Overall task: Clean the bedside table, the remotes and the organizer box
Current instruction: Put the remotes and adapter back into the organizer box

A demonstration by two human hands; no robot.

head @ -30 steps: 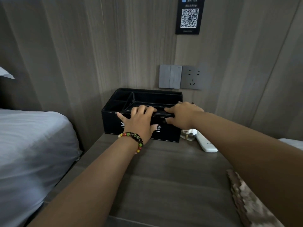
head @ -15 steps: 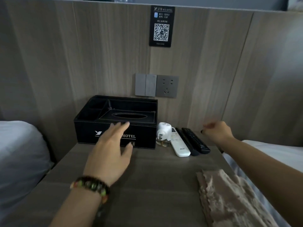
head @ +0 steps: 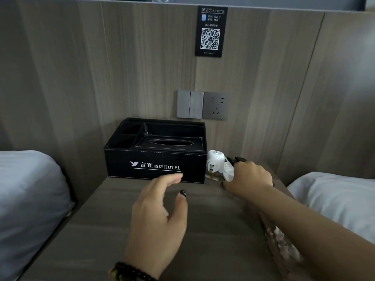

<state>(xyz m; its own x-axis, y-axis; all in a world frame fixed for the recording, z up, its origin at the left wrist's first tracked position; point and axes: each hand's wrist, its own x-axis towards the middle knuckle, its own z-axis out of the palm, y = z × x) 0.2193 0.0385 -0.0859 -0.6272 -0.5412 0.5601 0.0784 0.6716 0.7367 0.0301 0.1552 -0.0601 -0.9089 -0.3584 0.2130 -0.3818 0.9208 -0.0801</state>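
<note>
A black organizer box with a tissue slot and side compartments stands at the back of the wooden bedside table. My left hand hovers in front of the box, fingers relaxed and holding nothing. To the right of the box my right hand closes over the remotes: a white remote and a black remote show only at their far ends. A beige patterned cloth lies on the table under my right forearm.
A small white plug-in device with a clear bottle stands between the box and the remotes. Beds with white linen flank the table on the left and right. Wall switches and a socket sit above.
Both hands have left the box's tissue lid. My left hand drew back over the table; my right hand swung right, then came down onto the remotes.
</note>
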